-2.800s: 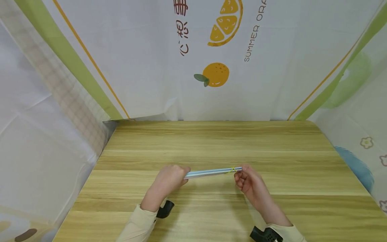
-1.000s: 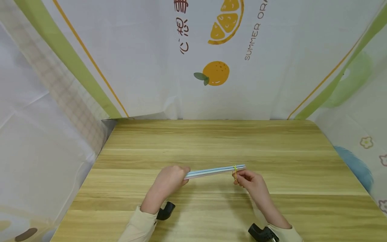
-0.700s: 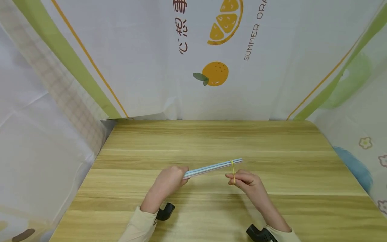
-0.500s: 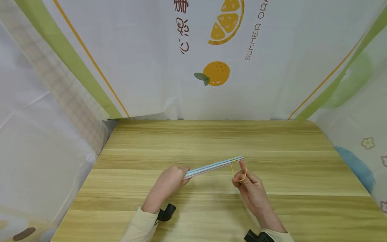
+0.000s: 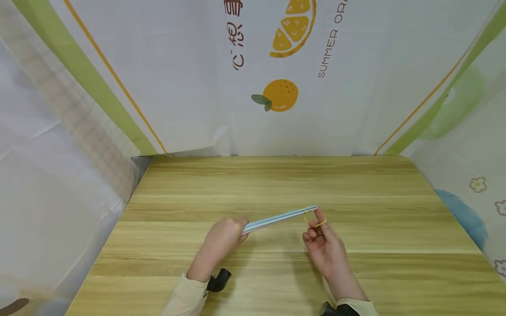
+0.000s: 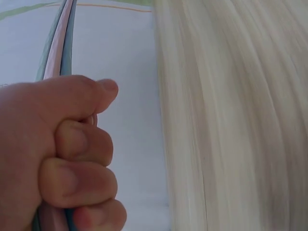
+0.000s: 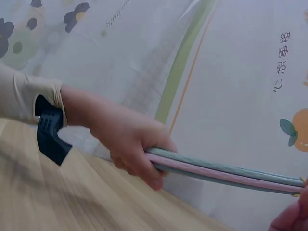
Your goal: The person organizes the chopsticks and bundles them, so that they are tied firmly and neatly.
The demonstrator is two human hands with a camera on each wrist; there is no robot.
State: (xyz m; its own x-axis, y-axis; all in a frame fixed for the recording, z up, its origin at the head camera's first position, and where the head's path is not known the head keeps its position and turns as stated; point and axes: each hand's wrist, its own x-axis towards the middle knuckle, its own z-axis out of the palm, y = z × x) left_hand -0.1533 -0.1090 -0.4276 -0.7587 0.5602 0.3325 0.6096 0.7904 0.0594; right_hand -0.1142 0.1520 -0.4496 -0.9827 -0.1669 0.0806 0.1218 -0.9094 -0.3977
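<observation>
Over the wooden table (image 5: 276,180), left hand (image 5: 221,239) grips straws (image 5: 276,218); right hand (image 5: 322,243) hooks a faint rubber band (image 5: 316,221).

Table (image 5: 356,184) — pale wood-grain top with a smooth, low-sheen finish. Bundle of straws (image 5: 276,218) — thin pastel plastic tubes, smooth and faintly glossy. Rubber band (image 5: 316,221) — fine yellow elastic, matt. Backdrop sheet (image 5: 189,79) — printed, creased white sheeting with a soft sheen. Sleeve (image 5: 183,298) — beige knit cloth, matt. Wrist mount (image 5: 218,279) — black moulded plastic.
</observation>
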